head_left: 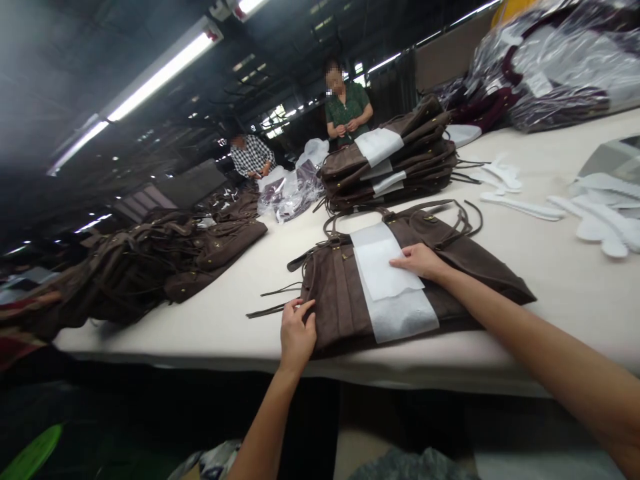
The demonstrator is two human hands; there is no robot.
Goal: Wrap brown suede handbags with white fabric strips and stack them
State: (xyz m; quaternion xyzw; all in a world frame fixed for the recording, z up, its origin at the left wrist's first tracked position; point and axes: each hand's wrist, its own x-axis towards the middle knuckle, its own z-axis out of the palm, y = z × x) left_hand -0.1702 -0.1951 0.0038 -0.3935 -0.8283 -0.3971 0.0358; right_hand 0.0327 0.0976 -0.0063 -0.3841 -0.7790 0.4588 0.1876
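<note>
Left hand point(297, 331): lying palm down on the near left corner of the brown suede bag point(345, 293), fingers bent and pinching its edge. Right hand point(419, 260): resting flat and unclenched, fingertips pressing on the white paper sheet point(387, 273), grasping nothing.

Brown suede bag: lying flat at the near edge of the cream table point(550, 267), straps trailing toward 9 o'clock and handles looping toward 12 o'clock. White paper sheet: lying across a wider white band point(400, 317) that is wrapping the bag's middle.

Stack of bags point(395, 163): sitting at 12 o'clock from the hands, each banded in white. Heap of loose brown bags point(150, 267): sprawling at 9 to 10 o'clock. White cut shapes point(595, 220): lying scattered at 2 o'clock, possibly foam or paper inserts. Plastic-wrapped goods point(550, 60): piling at 1 o'clock.

Person in green top point(347, 110) and person in checked shirt point(251, 157): standing at the far end, at 11 to 12 o'clock.
</note>
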